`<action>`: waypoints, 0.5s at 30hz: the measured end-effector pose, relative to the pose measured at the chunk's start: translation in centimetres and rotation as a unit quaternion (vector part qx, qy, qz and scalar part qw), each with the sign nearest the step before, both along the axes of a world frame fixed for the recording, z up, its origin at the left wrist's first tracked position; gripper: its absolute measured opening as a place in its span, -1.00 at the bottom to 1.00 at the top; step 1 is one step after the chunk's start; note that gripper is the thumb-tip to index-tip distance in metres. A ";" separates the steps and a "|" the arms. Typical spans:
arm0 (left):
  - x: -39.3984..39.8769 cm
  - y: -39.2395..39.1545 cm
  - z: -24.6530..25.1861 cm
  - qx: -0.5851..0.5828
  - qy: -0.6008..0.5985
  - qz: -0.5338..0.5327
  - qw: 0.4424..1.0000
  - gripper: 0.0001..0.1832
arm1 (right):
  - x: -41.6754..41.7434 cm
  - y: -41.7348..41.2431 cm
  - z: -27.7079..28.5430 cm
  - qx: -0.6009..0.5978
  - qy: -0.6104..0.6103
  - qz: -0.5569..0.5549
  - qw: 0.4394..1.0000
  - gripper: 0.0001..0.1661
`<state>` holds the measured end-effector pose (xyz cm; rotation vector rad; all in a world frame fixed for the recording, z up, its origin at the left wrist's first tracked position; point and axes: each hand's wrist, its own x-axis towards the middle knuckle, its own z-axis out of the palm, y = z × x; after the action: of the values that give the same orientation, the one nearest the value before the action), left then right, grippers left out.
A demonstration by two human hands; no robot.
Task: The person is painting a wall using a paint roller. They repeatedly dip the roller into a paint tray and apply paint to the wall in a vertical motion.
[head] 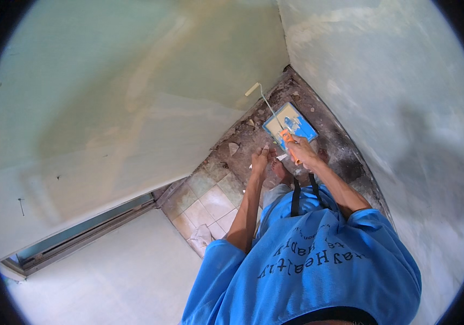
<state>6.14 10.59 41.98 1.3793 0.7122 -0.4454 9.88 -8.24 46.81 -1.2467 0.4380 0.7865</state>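
My right hand [303, 151] grips the orange handle of a small paint roller [290, 142]. The roller's thin bent wire frame reaches up past a blue paint tray [308, 131]. At its far end, the pale roller sleeve [252, 89] appears in front of the lower part of the left wall; whether they touch is unclear. Cream paint [276, 125] covers much of the tray, which lies on the dirty floor. My left hand [260, 157] hangs low with curled fingers, left of the roller handle. Small white bits show beside it, and I cannot tell if it holds them.
A patchy green-cream wall [155, 81] meets a pale wall [362, 73] at the corner. Rubble [233, 148] lies along the wall's foot. Floor tiles [215, 202], a crumpled whitish bag or cloth [202, 236] and a recessed frame [90, 233] are at left. My bare foot [282, 171] is below the tray.
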 end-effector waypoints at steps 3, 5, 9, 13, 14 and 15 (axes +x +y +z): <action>-1.0 0.4 -0.7 -0.002 0.010 0.018 1.000 -0.64 | -0.2 -0.5 2.5 0.001 0.001 0.001 1.000 -0.68; -1.4 0.9 -1.8 -0.010 0.012 0.009 1.000 -0.64 | -0.8 -1.2 6.3 0.014 -0.010 -0.001 1.000 -0.71; -1.8 1.1 -2.2 -0.035 0.008 0.037 0.999 -0.64 | -2.6 -2.6 13.2 0.019 -0.035 0.020 0.999 -0.74; -1.6 0.9 -1.3 -0.046 0.002 0.056 0.997 -0.66 | -4.1 -4.2 16.3 0.045 -0.009 0.006 0.999 -0.65; -1.6 0.8 -1.1 -0.047 0.003 0.057 0.997 -0.66 | -4.3 -4.7 16.2 0.048 -0.006 0.004 0.999 -0.70; -1.5 0.9 -1.2 -0.045 0.002 0.052 0.998 -0.67 | -4.1 -5.2 16.2 0.052 -0.006 0.005 0.999 -0.76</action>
<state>4.61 11.50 40.81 1.2505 0.7541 -0.3923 5.75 -13.39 63.00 -1.1566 0.3760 0.7996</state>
